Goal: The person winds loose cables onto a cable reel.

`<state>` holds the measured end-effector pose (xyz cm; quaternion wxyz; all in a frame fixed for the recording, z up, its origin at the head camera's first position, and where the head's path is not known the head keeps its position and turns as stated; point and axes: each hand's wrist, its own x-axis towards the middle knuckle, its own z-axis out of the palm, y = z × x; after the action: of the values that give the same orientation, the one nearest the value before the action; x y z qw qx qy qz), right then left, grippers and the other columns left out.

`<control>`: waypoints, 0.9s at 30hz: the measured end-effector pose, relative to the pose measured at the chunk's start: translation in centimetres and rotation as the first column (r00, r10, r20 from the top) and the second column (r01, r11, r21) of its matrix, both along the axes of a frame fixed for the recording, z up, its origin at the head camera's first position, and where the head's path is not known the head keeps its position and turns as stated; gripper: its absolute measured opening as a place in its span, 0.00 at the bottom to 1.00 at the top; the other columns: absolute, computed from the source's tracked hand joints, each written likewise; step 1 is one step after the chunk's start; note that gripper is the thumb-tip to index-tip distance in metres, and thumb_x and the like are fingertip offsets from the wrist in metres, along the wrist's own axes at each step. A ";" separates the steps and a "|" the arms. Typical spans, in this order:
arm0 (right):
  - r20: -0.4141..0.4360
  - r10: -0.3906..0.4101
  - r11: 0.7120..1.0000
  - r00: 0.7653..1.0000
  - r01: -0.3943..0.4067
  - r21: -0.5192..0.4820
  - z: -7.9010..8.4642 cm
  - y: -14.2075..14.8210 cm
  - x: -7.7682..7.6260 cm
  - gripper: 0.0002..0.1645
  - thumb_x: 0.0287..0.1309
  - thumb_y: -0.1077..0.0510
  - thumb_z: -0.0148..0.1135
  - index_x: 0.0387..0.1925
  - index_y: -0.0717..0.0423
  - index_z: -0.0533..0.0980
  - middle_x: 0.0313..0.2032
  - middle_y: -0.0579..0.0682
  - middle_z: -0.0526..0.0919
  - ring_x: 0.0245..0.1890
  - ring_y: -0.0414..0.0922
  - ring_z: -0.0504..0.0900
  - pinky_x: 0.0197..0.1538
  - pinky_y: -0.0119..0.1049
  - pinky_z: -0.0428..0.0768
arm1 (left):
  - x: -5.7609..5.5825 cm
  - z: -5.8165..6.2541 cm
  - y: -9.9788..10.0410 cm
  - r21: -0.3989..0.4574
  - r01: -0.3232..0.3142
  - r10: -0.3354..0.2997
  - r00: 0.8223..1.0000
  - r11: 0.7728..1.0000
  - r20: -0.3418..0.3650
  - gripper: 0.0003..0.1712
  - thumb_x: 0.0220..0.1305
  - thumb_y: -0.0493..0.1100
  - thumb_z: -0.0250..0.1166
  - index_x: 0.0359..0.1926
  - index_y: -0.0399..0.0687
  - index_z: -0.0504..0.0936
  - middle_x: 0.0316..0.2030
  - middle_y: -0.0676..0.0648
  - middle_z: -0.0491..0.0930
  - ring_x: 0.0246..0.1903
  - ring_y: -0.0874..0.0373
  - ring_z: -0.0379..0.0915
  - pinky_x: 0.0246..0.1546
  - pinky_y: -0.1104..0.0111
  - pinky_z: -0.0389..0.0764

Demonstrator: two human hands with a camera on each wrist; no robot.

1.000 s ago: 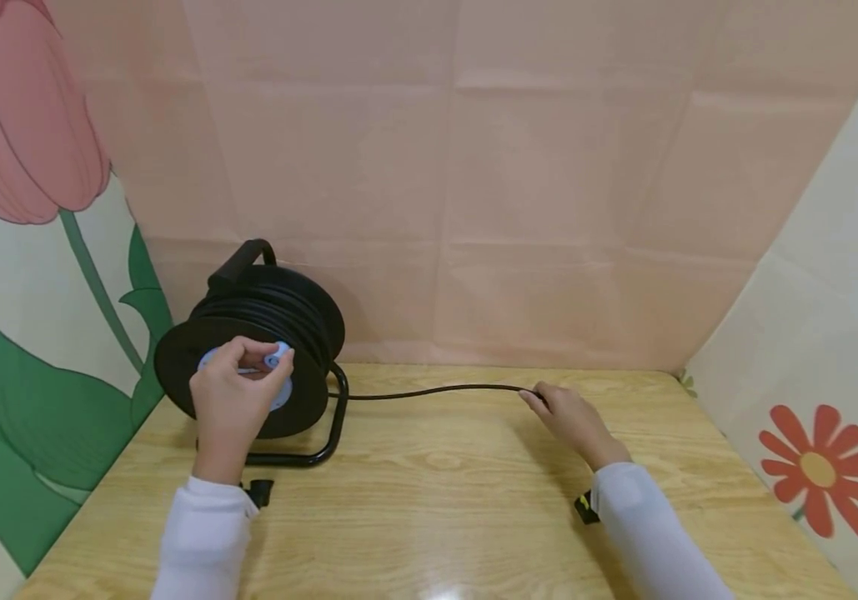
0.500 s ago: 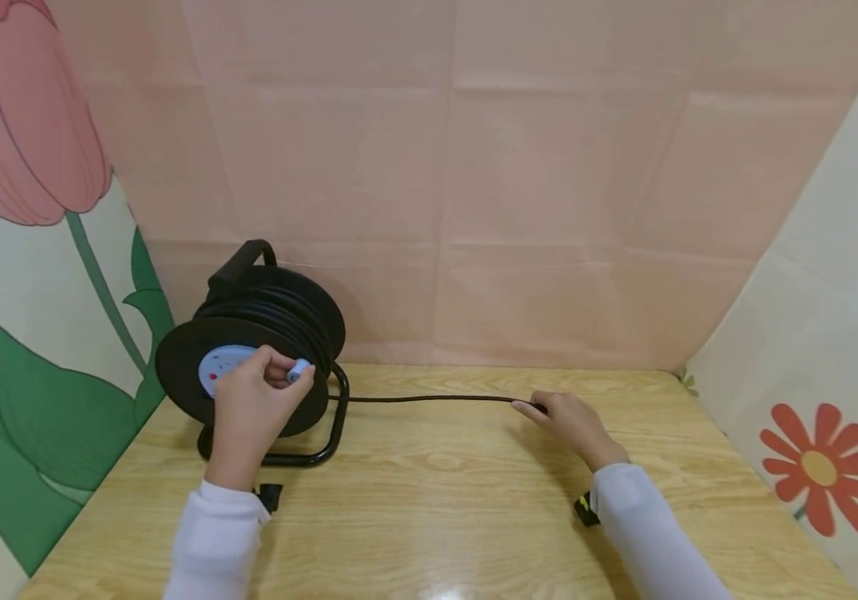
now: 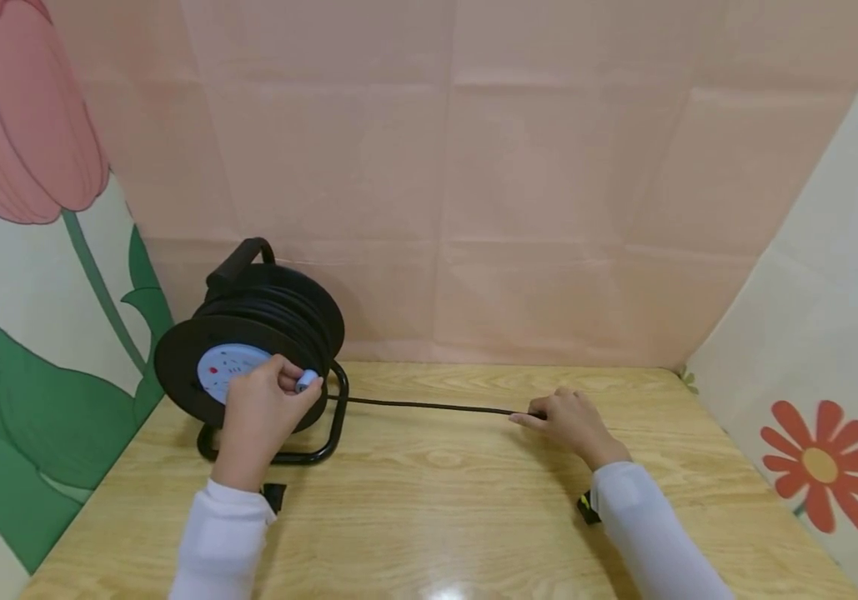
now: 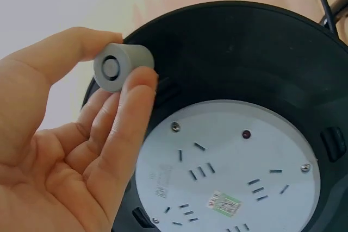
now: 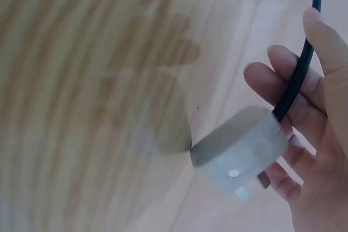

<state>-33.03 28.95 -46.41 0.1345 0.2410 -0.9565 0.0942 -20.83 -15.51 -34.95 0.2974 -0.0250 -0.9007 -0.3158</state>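
A black cable reel (image 3: 248, 367) stands on its tubular frame at the left of the table, its round socket face (image 3: 229, 371) turned toward me. My left hand (image 3: 263, 417) pinches the reel's small crank knob (image 3: 308, 381) between thumb and fingers, at the lower right of that face. In the left wrist view the grey knob (image 4: 125, 66) shows its round end. Black cable (image 3: 429, 406) runs from the reel across to my right hand (image 3: 571, 425), which holds it between thumb and fingers. The right wrist view shows a pale plug (image 5: 239, 148) on the cable's end, beside the fingers.
The wooden table (image 3: 429, 500) meets a pink backdrop (image 3: 534, 208) behind it. Flower-printed panels (image 3: 826, 333) stand on both sides. The reel's carry handle (image 3: 241, 258) sticks up at the top. Small black wrist-worn pieces (image 3: 589, 507) show beneath the sleeves.
My left hand has moved right and down with the knob, uncovering more of the socket face. The right hand has shifted slightly, and the cable's right end sits lower.
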 end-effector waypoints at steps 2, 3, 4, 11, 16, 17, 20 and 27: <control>-0.006 0.005 1.000 1.000 -0.005 0.003 0.1 0.1 0.1 0.25 0.62 0.35 0.64 0.16 0.42 0.75 0.13 0.36 0.65 0.23 0.42 0.63 0.33 0.41 0.62 | 0.0 0.0 0.2 -0.020 -0.007 0.008 1.000 1.000 0.005 0.13 0.57 0.44 0.75 0.31 0.39 0.83 0.25 0.45 0.84 0.23 0.55 0.79 0.25 0.61 0.82; -0.011 0.006 1.000 1.000 -0.006 0.005 0.1 0.2 0.1 0.24 0.62 0.35 0.64 0.17 0.41 0.76 0.14 0.35 0.67 0.24 0.43 0.64 0.34 0.42 0.64 | 0.0 0.0 0.3 -0.028 -0.011 0.011 1.000 1.000 0.013 0.13 0.57 0.44 0.75 0.31 0.39 0.83 0.24 0.45 0.84 0.22 0.55 0.79 0.24 0.61 0.82; -0.016 0.009 1.000 1.000 -0.009 0.006 0.1 0.2 0.1 0.22 0.62 0.35 0.65 0.18 0.41 0.78 0.16 0.34 0.69 0.26 0.43 0.66 0.34 0.42 0.66 | 0.1 0.0 0.4 -0.038 -0.011 0.012 1.000 0.999 0.021 0.13 0.57 0.44 0.75 0.31 0.38 0.83 0.24 0.45 0.84 0.22 0.55 0.79 0.24 0.61 0.81; 0.032 0.031 0.999 0.999 -0.030 -0.020 0.1 0.5 0.3 0.16 0.64 0.39 0.65 0.34 0.46 0.84 0.31 0.40 0.77 0.29 0.39 0.73 0.34 0.41 0.76 | 0.0 -0.5 0.5 -0.096 -0.022 0.033 0.993 0.995 0.112 0.14 0.57 0.45 0.75 0.30 0.37 0.85 0.22 0.46 0.83 0.19 0.56 0.76 0.21 0.61 0.79; 0.152 0.066 0.988 0.986 -0.044 -0.147 0.1 0.1 0.5 0.14 0.67 0.41 0.63 0.41 0.45 0.83 0.36 0.41 0.71 0.31 0.39 0.70 0.34 0.37 0.74 | -0.2 -0.8 0.3 -0.107 -0.009 0.029 0.983 0.994 0.181 0.13 0.57 0.44 0.75 0.27 0.38 0.85 0.20 0.47 0.80 0.18 0.56 0.73 0.21 0.61 0.78; 0.160 0.081 0.985 0.984 -0.054 -0.165 0.2 0.0 0.5 0.13 0.67 0.42 0.63 0.40 0.44 0.83 0.35 0.41 0.71 0.31 0.39 0.71 0.35 0.37 0.75 | -0.2 -0.9 0.2 -0.107 -0.006 0.028 0.980 0.994 0.197 0.13 0.57 0.44 0.75 0.27 0.38 0.85 0.19 0.47 0.80 0.18 0.56 0.73 0.22 0.61 0.78; 0.167 0.123 0.979 0.978 -0.093 -0.179 0.3 -0.5 0.6 0.09 0.65 0.43 0.65 0.38 0.42 0.82 0.35 0.41 0.71 0.32 0.39 0.71 0.36 0.38 0.76 | -0.3 -1.3 0.1 -0.109 0.002 0.025 0.969 0.994 0.245 0.14 0.58 0.45 0.75 0.25 0.39 0.84 0.18 0.48 0.78 0.19 0.56 0.73 0.22 0.61 0.78; 0.111 0.217 0.966 0.970 -0.197 -0.168 0.9 -1.6 0.7 0.10 0.60 0.57 0.72 0.43 0.49 0.80 0.40 0.44 0.74 0.35 0.40 0.74 0.37 0.36 0.79 | -0.6 -2.4 -0.5 -0.091 0.018 0.012 0.947 0.996 0.321 0.20 0.59 0.45 0.72 0.15 0.46 0.76 0.14 0.52 0.70 0.18 0.56 0.67 0.20 0.65 0.68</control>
<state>-32.34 27.32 -45.46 0.0804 0.3220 -0.9225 0.1973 -21.48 -16.04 -37.38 0.1450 0.0113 -0.9507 -0.2738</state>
